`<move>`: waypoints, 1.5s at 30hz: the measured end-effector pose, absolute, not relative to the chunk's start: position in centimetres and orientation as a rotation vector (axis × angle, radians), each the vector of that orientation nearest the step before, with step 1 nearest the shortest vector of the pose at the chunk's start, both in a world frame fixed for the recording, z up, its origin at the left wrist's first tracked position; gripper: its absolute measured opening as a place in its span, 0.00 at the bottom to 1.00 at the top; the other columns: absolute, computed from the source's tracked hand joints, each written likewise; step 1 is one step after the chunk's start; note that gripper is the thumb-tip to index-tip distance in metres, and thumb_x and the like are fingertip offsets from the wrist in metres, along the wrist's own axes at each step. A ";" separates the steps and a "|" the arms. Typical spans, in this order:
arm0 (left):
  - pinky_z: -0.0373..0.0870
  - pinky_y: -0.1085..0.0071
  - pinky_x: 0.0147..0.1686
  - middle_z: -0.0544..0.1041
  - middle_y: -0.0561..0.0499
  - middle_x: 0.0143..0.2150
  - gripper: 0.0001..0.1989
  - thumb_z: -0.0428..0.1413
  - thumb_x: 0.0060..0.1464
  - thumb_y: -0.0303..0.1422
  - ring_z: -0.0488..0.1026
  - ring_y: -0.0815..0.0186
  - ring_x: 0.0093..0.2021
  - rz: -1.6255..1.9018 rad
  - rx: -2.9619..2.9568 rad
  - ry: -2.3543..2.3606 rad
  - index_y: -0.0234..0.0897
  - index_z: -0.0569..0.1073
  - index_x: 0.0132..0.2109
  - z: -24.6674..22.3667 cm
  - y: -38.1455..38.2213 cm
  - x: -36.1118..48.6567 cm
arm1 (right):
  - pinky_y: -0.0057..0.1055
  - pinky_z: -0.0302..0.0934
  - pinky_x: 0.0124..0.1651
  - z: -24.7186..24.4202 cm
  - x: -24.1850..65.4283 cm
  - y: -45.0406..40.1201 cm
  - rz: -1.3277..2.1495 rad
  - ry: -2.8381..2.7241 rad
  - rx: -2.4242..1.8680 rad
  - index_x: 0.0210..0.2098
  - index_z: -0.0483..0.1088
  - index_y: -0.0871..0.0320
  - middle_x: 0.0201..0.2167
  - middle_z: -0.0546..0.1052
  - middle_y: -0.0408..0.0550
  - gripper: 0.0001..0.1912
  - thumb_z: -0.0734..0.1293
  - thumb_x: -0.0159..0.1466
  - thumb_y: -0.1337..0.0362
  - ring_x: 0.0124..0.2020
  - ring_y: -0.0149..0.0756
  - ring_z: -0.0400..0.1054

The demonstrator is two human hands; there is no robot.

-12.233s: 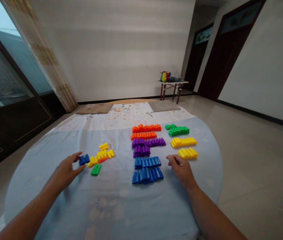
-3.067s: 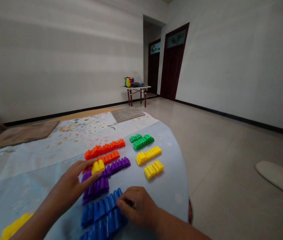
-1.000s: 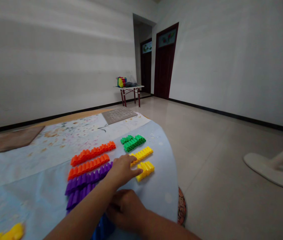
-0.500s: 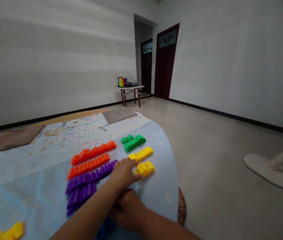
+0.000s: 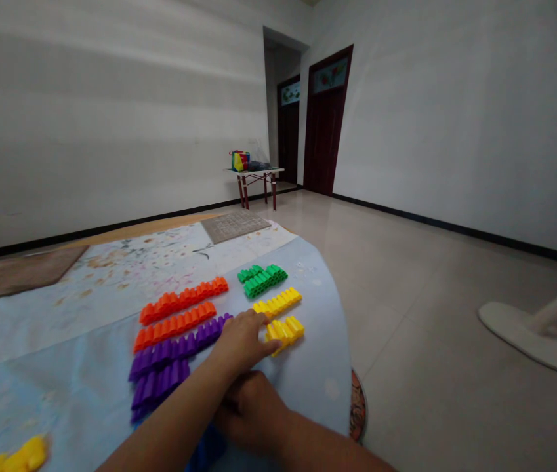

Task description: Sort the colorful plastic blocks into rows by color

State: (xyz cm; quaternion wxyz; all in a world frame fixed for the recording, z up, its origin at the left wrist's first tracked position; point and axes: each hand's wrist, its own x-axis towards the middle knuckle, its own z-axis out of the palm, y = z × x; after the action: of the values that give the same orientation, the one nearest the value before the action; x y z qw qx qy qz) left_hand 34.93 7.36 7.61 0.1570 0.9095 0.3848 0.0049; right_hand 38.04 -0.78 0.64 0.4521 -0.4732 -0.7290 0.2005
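Left hand [image 5: 243, 339] — now farther right, at yellow blocks [image 5: 288, 332]

A multicoloured bag [image 5: 240, 161] sits on a small table [image 5: 277, 170], left of a dark red door [image 5: 326, 137].

1. Bare counter [image 5: 321, 321] right of the yellow rows [image 5: 287, 333] leaves a passage along the edge.
2. Only a narrow gap parts the orange rows [image 5: 184, 301] from the green [image 5: 265, 282].
3. The left hand [image 5: 243, 337] blocks the yellow rows' left end.
4. The left forearm [image 5: 174, 416] bars the right hand [image 5: 256, 413] leftward.
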 end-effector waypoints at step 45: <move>0.68 0.69 0.39 0.77 0.45 0.38 0.34 0.49 0.39 0.56 0.73 0.60 0.39 0.321 1.904 1.956 0.34 0.73 0.44 4.5 9.7 2.6 | 0.27 0.61 0.32 1.3 38.2 -2.7 0.628 -1.768 -1.259 0.29 0.71 0.59 0.24 0.74 0.47 0.18 0.56 0.65 0.56 0.27 0.33 0.68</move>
State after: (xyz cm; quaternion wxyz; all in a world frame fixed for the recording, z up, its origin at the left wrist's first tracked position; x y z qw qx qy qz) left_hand 2.62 9.65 4.53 0.1954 0.6794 0.6979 0.1147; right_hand 38.19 -2.65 1.30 0.4270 -0.5039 -0.7076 0.2512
